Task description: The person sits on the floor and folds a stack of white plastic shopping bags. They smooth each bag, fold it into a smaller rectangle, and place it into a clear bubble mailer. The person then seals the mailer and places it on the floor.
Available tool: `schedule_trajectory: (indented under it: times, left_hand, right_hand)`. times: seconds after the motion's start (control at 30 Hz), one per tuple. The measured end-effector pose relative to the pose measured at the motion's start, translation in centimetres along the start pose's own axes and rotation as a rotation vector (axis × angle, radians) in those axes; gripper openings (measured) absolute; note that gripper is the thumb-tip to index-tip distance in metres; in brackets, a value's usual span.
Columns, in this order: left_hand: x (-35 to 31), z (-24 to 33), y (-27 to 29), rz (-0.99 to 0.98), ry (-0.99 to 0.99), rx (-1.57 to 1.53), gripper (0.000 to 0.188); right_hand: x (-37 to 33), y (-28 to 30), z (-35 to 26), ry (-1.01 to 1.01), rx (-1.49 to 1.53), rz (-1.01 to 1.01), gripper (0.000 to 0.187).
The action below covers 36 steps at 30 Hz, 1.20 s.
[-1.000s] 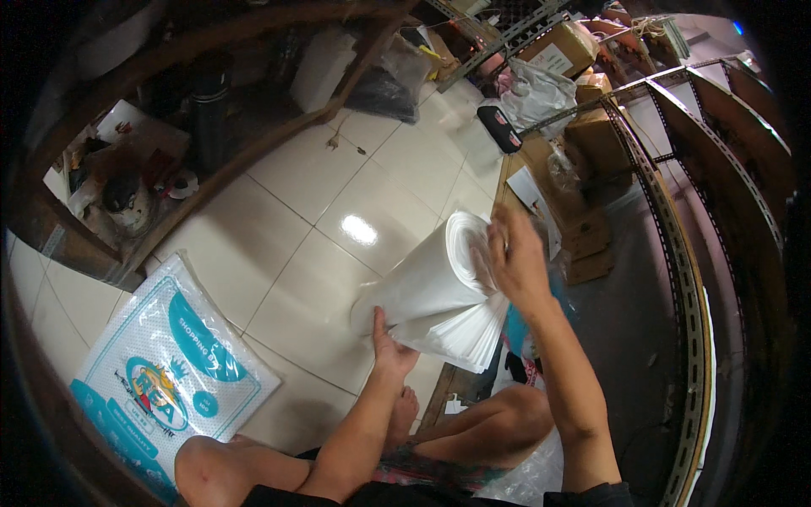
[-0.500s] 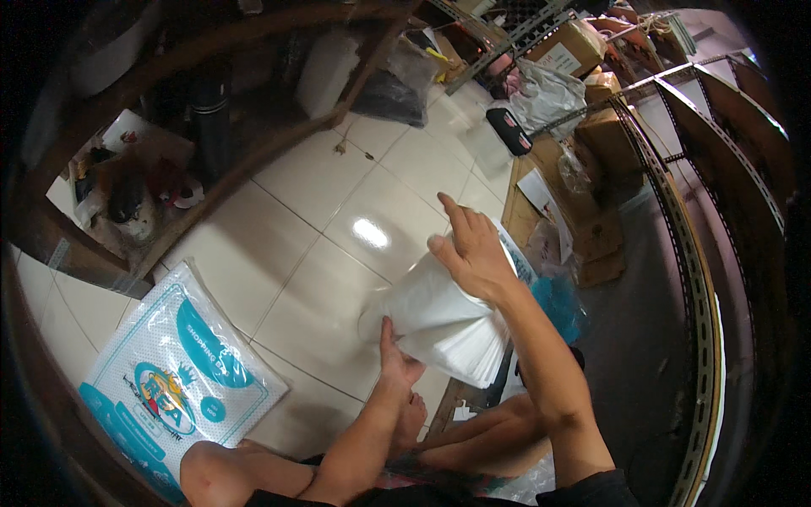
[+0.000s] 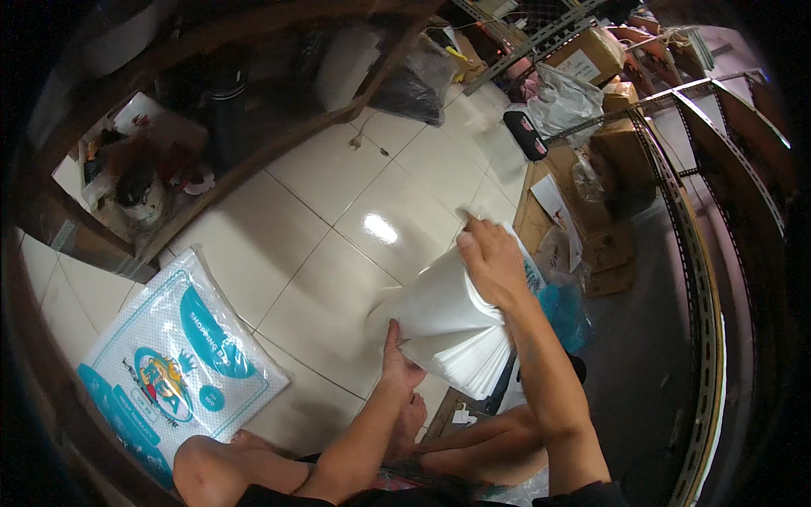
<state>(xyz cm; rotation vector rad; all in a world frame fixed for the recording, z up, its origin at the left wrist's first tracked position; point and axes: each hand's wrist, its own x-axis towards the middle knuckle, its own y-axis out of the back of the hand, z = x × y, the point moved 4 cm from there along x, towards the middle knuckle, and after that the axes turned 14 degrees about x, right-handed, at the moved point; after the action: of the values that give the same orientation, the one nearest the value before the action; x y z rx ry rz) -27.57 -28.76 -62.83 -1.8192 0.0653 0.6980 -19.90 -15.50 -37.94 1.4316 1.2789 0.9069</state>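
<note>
A thick stack of white plastic bags [image 3: 427,308] is held up above the tiled floor, bent over, its layered edges fanning out toward my legs. My left hand [image 3: 401,362] grips its lower left side, thumb on the outer face and fingers beneath. At its far right end, my right hand [image 3: 492,266] is closed over the upper edge, with the fingertips partly hidden and slightly blurred. On the floor to the left lies a flat, clear-wrapped pack of bags [image 3: 182,346] with turquoise and white print.
A wooden shelf unit [image 3: 253,190] with assorted items stands at the left. Flattened cardboard [image 3: 610,253], a black case [image 3: 525,135] and a crumpled white bag [image 3: 566,101] lie at the right. Turquoise plastic [image 3: 564,317] sits beside my right forearm. A metal rack [image 3: 688,245] runs along the right.
My right hand has gone from spread fingers resting on the stack to curling over its upper edge. The near edges are fanned wider. My left hand keeps its hold.
</note>
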Motion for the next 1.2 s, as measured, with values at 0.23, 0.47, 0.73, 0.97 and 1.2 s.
schedule_trajectory:
  times: [0.23,0.47,0.73,0.97,1.2]
  left_hand:
    - [-0.5,0.1,-0.1,0.001,-0.051,0.02,0.083]
    - [-0.7,-0.5,-0.6,0.026,-0.004,0.027,0.083]
    - [0.4,-0.4,0.8,-0.036,0.003,-0.054,0.082]
    - [-0.4,-0.1,0.4,-0.035,-0.071,-0.004,0.079]
    - [-0.4,-0.7,-0.1,-0.008,-0.033,-0.003,0.081]
  right_hand:
    - [-0.8,2.0,1.8,-0.008,0.037,0.099,0.06]
    - [-0.6,0.8,0.2,0.212,0.085,0.296,0.069]
    - [0.7,3.9,-0.8,-0.082,0.099,0.14,0.066]
    - [-1.3,2.5,1.6,0.021,0.296,0.194,0.067]
    - [-2.6,5.3,2.8,0.035,0.482,0.304,0.074]
